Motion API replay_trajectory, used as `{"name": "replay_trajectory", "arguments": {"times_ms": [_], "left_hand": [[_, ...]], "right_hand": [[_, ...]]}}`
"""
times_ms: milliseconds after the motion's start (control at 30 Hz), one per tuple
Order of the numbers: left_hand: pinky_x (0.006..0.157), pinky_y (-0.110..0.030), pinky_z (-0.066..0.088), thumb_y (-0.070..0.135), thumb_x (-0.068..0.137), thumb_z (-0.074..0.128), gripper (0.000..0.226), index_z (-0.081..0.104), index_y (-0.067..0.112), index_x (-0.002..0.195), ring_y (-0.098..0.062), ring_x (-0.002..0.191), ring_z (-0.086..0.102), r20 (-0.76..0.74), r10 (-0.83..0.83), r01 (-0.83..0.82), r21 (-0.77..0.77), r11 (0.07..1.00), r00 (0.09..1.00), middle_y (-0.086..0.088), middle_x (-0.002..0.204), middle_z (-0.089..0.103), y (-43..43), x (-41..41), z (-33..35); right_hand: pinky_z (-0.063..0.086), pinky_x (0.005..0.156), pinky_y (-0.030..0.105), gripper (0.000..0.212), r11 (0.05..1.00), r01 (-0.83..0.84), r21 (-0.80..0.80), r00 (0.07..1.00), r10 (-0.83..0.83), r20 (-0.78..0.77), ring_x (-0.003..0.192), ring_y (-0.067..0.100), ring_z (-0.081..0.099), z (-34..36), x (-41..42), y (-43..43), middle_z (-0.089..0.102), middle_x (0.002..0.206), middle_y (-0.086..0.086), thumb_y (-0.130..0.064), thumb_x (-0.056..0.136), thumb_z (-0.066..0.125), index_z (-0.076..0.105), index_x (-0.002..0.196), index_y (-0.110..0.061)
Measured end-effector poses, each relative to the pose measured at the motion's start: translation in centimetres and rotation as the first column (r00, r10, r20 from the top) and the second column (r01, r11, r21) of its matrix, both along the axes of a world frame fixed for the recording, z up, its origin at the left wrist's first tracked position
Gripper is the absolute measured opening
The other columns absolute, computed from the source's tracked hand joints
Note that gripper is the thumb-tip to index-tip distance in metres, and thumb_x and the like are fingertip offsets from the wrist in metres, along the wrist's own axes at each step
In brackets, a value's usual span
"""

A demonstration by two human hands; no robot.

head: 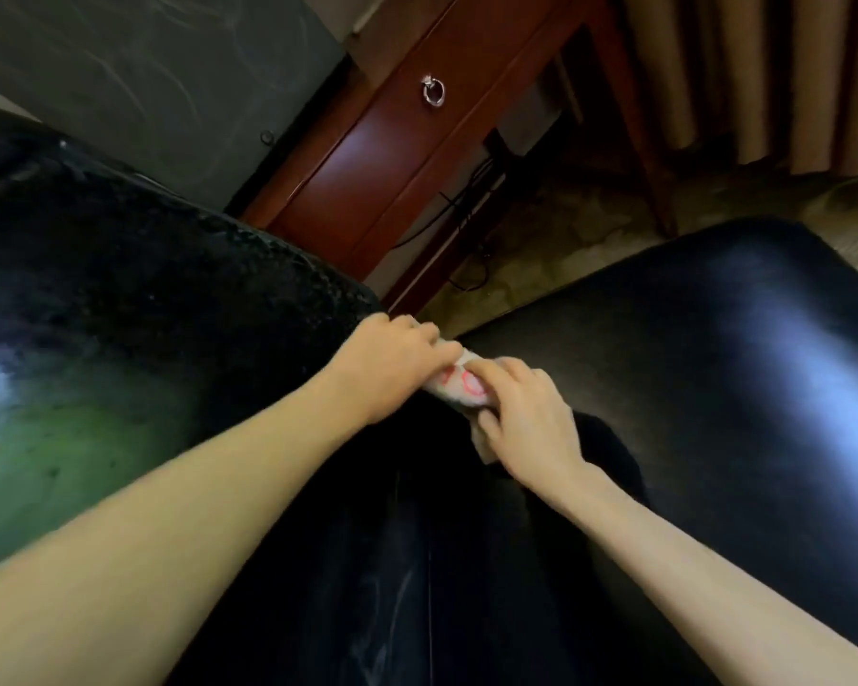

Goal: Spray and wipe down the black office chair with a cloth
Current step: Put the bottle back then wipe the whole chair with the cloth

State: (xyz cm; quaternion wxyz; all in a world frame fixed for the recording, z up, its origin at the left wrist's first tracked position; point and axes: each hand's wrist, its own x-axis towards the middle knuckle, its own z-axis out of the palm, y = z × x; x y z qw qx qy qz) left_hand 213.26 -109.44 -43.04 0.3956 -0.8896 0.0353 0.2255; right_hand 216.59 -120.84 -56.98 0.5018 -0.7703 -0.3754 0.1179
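fingers (504, 374) of both hands are curled onto the cloth (461, 391). the left hand (392, 361) pinches its far end and the right hand (528, 420) grips the near end, over the red-ring print. neither hand is free. folding or wringing: cannot tell, the hands are blurred.

cloth location: at the gap between two black padded panels of the office chair (516, 586), centre of view. whether it touches the upholstery is not resolvable.

chair state: the left panel (120, 314) is beaded with fine droplets, so it looks sprayed and not yet wiped. the right panel (714, 388) is smooth and glossy, with no droplets visible.

handling (judgement): the cloth is small, light and limp, with no stiffness of its own. it bunches when pinched by the ends. better taken folded into a pad under flat fingers, so pressure spreads. wet upholstery is probably slick, so the pad should glide easily. a chair of this kind may turn or roll under a push, so one hand bracing a panel edge seems wise.

background: wooden drawer front (367, 141) with ring pull (433, 91), cables (466, 215) below it, curtain (764, 66) beyond.
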Motion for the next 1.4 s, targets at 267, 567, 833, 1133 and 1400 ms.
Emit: {"name": "replay_trajectory", "arguments": {"times_ms": [267,567,833,1133,1400], "left_hand": [[0.088,-0.036,0.041,0.02,0.091,0.054,0.043,0.039,0.024,0.132,-0.028,0.115,0.054,-0.197,0.178,-0.106,0.328,0.939,0.964,-0.005,0.128,0.052,8.2,7.6,-0.6],[0.097,-0.038,0.042,0.031,0.096,0.048,0.037,0.046,0.026,0.133,-0.028,0.121,0.048,-0.328,0.3,-0.158,0.396,0.905,0.896,-0.006,0.136,0.048,6.7,5.5,-3.6],[0.1,-0.038,0.036,0.031,0.099,0.041,0.036,0.048,0.024,0.134,-0.028,0.128,0.041,-0.399,0.403,-0.322,0.256,0.911,0.824,-0.005,0.139,0.048,-2.2,-5.3,-2.3],[0.094,-0.037,0.034,0.02,0.099,0.039,0.034,0.051,0.014,0.13,-0.032,0.12,0.044,-0.503,0.448,-0.37,0.251,0.894,0.74,-0.01,0.131,0.052,-14.7,-17.3,-2.3],[0.101,-0.041,0.029,0.014,0.097,0.044,0.045,0.035,0.009,0.14,-0.037,0.123,0.034,-0.456,0.39,-0.277,0.296,0.914,0.8,-0.016,0.137,0.039,-14.4,-18.9,-1.6]], "right_hand": [[0.044,0.096,0.037,0.065,0.945,0.08,0.316,0.888,0.077,-0.453,0.116,0.029,0.052,-3.2,3.3,17.7,0.057,0.128,0.004,0.003,0.073,0.052,0.049,0.131,-0.026],[0.049,0.094,0.038,0.054,0.95,-0.014,0.311,0.777,0.206,-0.594,0.107,0.027,0.059,-5.7,-1.7,17.9,0.065,0.114,0.007,-0.005,0.081,0.057,0.053,0.128,-0.029],[0.036,0.079,0.008,0.051,0.919,-0.053,0.39,0.771,0.286,-0.57,0.09,0.001,0.05,-4.2,-13.1,5.8,0.055,0.092,-0.018,-0.006,0.063,0.039,0.064,0.104,-0.022],[0.037,0.105,0.018,0.073,0.935,-0.203,0.292,0.655,0.351,-0.669,0.113,-0.01,0.05,-4.5,-25.4,-7.4,0.057,0.12,-0.023,0.002,0.069,0.047,0.053,0.123,-0.047],[0.049,0.088,0.027,0.068,0.93,0.013,0.368,0.735,0.241,-0.634,0.102,0.004,0.057,-3.9,-25.0,-5.6,0.058,0.108,-0.019,0.003,0.076,0.054,0.05,0.102,-0.059]]}}
